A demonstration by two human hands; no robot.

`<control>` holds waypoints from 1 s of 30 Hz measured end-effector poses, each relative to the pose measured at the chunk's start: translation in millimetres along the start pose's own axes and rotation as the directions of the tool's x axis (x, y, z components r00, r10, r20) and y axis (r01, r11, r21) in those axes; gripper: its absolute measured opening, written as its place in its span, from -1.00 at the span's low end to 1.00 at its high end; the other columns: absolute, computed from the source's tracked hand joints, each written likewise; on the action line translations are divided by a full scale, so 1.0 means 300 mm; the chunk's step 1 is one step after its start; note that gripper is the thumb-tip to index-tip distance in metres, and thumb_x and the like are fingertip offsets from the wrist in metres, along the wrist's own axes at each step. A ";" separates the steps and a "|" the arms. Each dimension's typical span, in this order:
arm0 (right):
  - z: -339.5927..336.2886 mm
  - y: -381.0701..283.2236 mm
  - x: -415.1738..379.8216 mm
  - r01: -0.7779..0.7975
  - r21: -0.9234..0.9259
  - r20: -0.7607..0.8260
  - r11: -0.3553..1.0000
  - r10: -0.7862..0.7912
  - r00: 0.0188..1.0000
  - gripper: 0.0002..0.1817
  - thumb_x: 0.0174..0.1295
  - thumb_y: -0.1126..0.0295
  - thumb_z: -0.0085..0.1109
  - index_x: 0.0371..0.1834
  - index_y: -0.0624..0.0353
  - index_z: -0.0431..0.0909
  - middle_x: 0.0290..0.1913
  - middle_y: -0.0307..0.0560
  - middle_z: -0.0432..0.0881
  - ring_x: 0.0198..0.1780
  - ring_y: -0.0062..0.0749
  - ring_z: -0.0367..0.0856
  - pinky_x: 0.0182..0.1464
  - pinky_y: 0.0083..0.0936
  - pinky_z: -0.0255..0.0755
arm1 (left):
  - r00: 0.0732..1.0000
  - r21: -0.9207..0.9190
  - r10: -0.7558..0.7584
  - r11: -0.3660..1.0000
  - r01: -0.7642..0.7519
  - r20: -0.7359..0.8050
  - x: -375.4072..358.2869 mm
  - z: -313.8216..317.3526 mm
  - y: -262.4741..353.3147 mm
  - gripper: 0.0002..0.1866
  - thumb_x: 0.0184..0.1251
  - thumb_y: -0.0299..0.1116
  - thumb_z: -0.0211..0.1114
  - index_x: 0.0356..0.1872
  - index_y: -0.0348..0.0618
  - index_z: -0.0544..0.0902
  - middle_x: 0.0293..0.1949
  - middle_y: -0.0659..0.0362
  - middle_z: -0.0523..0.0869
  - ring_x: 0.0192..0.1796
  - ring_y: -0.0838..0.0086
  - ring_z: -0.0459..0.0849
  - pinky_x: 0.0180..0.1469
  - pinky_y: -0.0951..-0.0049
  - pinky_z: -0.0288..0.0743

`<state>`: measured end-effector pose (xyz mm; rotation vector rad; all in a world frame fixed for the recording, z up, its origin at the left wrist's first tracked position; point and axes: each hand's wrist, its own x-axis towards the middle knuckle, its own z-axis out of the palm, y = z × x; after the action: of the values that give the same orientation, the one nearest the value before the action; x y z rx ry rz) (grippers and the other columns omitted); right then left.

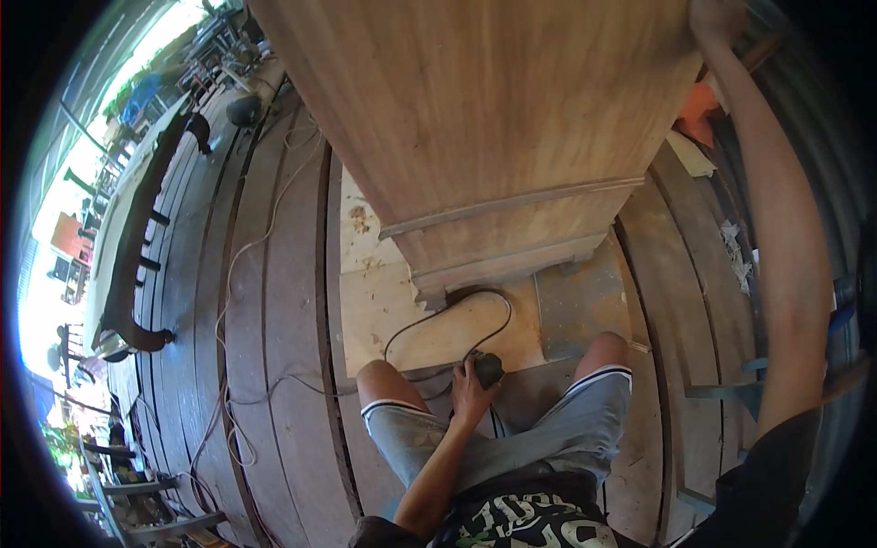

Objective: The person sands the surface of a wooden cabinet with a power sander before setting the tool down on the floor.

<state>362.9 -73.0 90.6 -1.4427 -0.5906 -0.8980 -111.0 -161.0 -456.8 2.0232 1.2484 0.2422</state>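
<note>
Tool low, cabinet steadied.
Your left hand (468,391) grips a dark power tool (487,367) between your knees, its black cord (438,315) looping over the plywood sheet (379,292) — your right hand (717,18) rests high on the wooden cabinet (493,110), its fingers cut off by the frame edge, so you cannot tell their state.

Plank floor (274,301) with loose light cable (239,265) snaking across it. Dark carved wooden frame (128,247) lying at left. Orange scrap (696,111) at upper right, pale plywood sheet (379,301) under the furniture.
</note>
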 end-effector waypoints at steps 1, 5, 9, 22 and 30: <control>0.019 0.057 0.027 0.020 -0.043 0.002 0.999 -0.019 1.000 -0.08 0.57 -0.32 -0.30 0.48 0.42 0.37 0.41 0.41 0.50 0.46 0.26 0.41 0.47 -0.02 0.22 | 0.998 -0.020 0.047 0.999 -0.048 -0.030 -0.011 0.014 -0.026 -0.02 0.02 -0.12 0.67 0.47 -0.08 0.31 0.28 -0.29 0.45 0.25 -0.29 0.56 0.21 -0.12 0.56; 0.038 0.069 0.014 0.068 -0.055 -0.075 0.996 -0.072 0.995 -0.22 0.56 -0.26 -0.15 0.07 0.40 0.60 -0.02 0.44 0.72 0.13 0.39 0.65 0.17 0.01 0.46 | 0.986 -0.073 0.151 0.985 -0.156 -0.072 0.018 0.028 -0.060 0.06 0.12 0.12 0.61 0.53 -0.16 0.24 0.32 -0.34 0.43 0.29 -0.29 0.54 0.27 -0.10 0.54; 0.035 0.031 -0.017 0.077 0.077 -0.092 0.994 -0.070 0.993 -0.37 0.60 -0.10 -0.11 -0.13 0.39 0.56 -0.20 0.45 0.69 -0.02 0.51 0.60 0.01 0.14 0.42 | 0.978 0.172 0.184 0.971 -0.166 -0.095 -0.004 -0.027 -0.018 -0.03 0.14 0.05 0.60 0.49 -0.18 0.33 0.34 -0.27 0.46 0.28 -0.21 0.53 0.28 -0.06 0.48; 0.045 0.027 -0.058 0.163 0.146 -0.127 0.976 -0.145 0.981 -0.53 0.67 0.09 -0.20 -0.15 0.34 0.47 -0.20 0.37 0.59 -0.09 0.43 0.52 -0.03 0.11 0.36 | 0.823 -0.232 0.238 0.886 -0.402 -0.516 0.355 -0.650 0.377 -0.82 0.40 -0.24 0.47 -0.21 -0.12 0.78 -0.42 0.19 0.77 -0.36 0.47 0.73 -0.25 0.36 0.58; 0.072 0.048 -0.068 0.129 0.124 -0.055 0.984 -0.123 0.991 -0.54 0.69 0.08 -0.24 -0.06 0.32 0.42 -0.12 0.30 0.57 -0.08 0.35 0.55 -0.03 0.04 0.40 | 0.292 0.112 0.454 0.677 -0.728 -0.842 0.426 -1.267 0.865 -0.33 0.27 -0.23 0.56 0.30 -0.28 0.43 0.15 -0.09 0.49 0.14 0.08 0.57 0.15 0.12 0.51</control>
<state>366.9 -49.9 67.5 -1.2771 -0.6974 -0.9733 -57.3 63.5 -38.8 2.0317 0.7064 1.8655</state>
